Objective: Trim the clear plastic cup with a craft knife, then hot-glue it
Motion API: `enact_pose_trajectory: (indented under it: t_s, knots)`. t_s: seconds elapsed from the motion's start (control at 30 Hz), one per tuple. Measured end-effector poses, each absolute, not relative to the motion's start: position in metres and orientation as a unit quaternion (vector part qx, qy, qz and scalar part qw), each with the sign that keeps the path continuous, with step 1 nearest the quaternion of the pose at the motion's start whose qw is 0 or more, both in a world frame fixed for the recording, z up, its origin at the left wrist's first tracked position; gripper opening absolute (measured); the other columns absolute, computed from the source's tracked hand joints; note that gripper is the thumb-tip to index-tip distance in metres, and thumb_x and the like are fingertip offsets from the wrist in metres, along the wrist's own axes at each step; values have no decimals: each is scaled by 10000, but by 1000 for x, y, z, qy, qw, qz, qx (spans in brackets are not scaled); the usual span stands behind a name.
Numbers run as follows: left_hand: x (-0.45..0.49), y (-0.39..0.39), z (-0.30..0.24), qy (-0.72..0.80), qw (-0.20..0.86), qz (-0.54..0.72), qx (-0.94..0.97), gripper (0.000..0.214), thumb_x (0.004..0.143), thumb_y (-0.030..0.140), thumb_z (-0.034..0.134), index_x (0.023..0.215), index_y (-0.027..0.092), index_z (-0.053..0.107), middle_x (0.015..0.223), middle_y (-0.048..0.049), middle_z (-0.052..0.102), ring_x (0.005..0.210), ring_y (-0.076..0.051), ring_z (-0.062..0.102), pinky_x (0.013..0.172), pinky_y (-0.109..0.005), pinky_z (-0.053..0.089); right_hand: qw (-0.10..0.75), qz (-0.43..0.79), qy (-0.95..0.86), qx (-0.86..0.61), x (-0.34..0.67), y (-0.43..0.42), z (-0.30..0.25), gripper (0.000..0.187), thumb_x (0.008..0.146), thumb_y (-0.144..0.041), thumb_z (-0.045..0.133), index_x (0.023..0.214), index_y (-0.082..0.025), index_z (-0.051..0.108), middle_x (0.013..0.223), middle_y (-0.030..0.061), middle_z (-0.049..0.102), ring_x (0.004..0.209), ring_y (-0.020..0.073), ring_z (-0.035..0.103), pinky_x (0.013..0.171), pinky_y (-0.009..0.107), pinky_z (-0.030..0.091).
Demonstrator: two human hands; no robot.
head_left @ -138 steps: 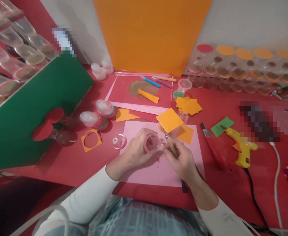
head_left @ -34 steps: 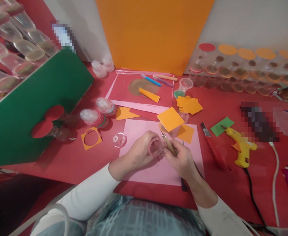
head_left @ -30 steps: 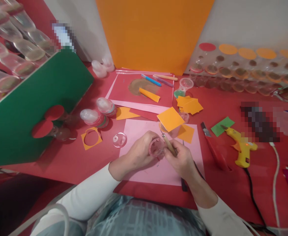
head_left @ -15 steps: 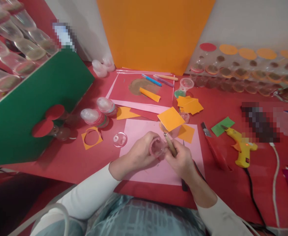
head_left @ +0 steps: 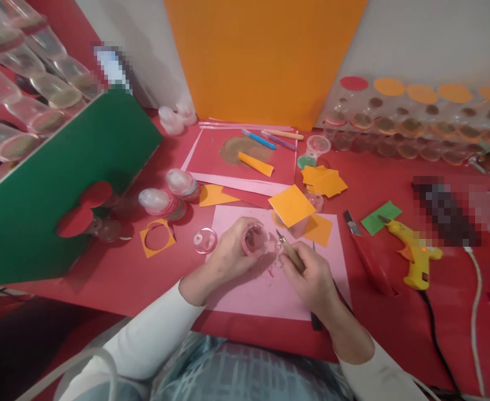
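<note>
My left hand (head_left: pixel 228 256) is closed round a small clear plastic cup (head_left: pixel 255 239), its pinkish round face turned up toward me. My right hand (head_left: pixel 312 275) grips a craft knife (head_left: pixel 289 249) with a wooden handle like a pen; its blade tip points at the cup's right edge, just apart from it. Both hands work over a pink paper sheet (head_left: pixel 270 289) on the red table. Small red scraps lie on the pink sheet below the cup.
Orange paper squares (head_left: pixel 292 204), a clear dome lid (head_left: pixel 205 240) and stacked cups (head_left: pixel 161 201) lie nearby. A red box cutter (head_left: pixel 364 253), green scrap and yellow glue gun (head_left: pixel 414 250) with cord lie right. A green board (head_left: pixel 61 184) leans left; an orange board (head_left: pixel 265 55) stands behind.
My left hand shifted the cup slightly left and up. The knife tip has come away from the cup's rim, and my right hand has dropped a little lower.
</note>
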State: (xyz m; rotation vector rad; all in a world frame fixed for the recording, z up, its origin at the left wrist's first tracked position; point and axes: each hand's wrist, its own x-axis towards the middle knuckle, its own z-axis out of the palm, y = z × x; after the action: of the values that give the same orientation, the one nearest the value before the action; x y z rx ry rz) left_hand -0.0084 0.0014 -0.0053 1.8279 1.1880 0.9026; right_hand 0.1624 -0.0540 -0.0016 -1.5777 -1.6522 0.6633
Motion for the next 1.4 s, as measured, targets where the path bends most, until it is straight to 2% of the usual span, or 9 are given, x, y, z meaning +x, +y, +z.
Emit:
enact_pose_trajectory:
  t_s: [0.1, 0.23, 0.3, 0.43, 0.67, 0.77, 0.87, 1.0, 1.4]
  knots:
    - [-9, 3, -9, 504, 369, 364, 691, 295, 716, 253, 677, 966, 200, 529, 946, -34, 656, 812, -157, 644, 727, -291, 538, 368, 232, -660, -612, 163, -55, -4, 77, 840, -206, 506, 817, -214, 579, 696, 15, 646, 624, 154, 618, 584, 248, 484]
    - [-7, 5, -9, 543, 357, 376, 660, 283, 727, 316, 663, 943, 193, 528, 922, -43, 655, 776, -155, 643, 700, -286, 537, 392, 202, -689, -575, 165, -55, -8, 260, 897, -209, 484, 1123, -181, 609, 953, 96, 713, 879, 201, 690, 748, 297, 561]
    - [-7, 7, -9, 556, 345, 377, 655, 275, 726, 328, 656, 930, 194, 528, 901, -44, 657, 752, -154, 642, 686, -285, 534, 399, 183, -701, -562, 165, -55, -10, 316, 913, -190, 469, 1206, -172, 584, 992, 104, 716, 925, 200, 693, 783, 297, 568]
    - [-9, 11, -10, 581, 315, 342, 668, 317, 678, 324, 682, 927, 201, 528, 870, -29, 659, 721, -165, 650, 653, -293, 536, 367, 168, -718, -568, 165, -57, -10, 300, 934, -172, 447, 1187, -187, 606, 960, 74, 726, 863, 173, 701, 733, 255, 567]
    - [-10, 12, -9, 606, 261, 290, 693, 294, 641, 257, 699, 881, 213, 535, 879, -30, 655, 787, -202, 663, 635, -307, 528, 326, 143, -737, -575, 163, -58, -11, 301, 964, -202, 417, 1172, -187, 635, 932, 57, 735, 828, 168, 707, 679, 244, 550]
    - [-8, 13, -5, 626, 270, 292, 671, 304, 635, 288, 707, 864, 212, 522, 874, -31, 653, 754, -198, 657, 625, -310, 524, 317, 135, -735, -584, 164, -59, -12, 318, 965, -200, 413, 1186, -162, 638, 897, 60, 726, 792, 166, 702, 655, 240, 542]
    - [-5, 13, -1, 625, 312, 279, 658, 271, 651, 279, 683, 852, 218, 512, 847, -15, 660, 746, -189, 658, 627, -298, 516, 305, 143, -738, -584, 163, -59, -14, 337, 964, -189, 407, 1211, -185, 636, 845, 46, 708, 755, 154, 691, 639, 227, 532]
    - [-4, 12, -1, 624, 360, 245, 648, 267, 661, 276, 668, 853, 220, 491, 827, 3, 672, 731, -183, 667, 610, -282, 499, 302, 158, -736, -585, 162, -58, -15, 344, 960, -180, 409, 1225, -193, 629, 869, 48, 703, 791, 155, 689, 655, 222, 532]
    - [-4, 9, -2, 637, 345, 202, 659, 312, 690, 329, 663, 925, 235, 480, 895, -4, 697, 777, -202, 684, 632, -290, 489, 317, 136, -738, -580, 159, -54, -18, 330, 960, -173, 404, 1184, -149, 645, 865, 64, 714, 784, 172, 698, 681, 248, 556]
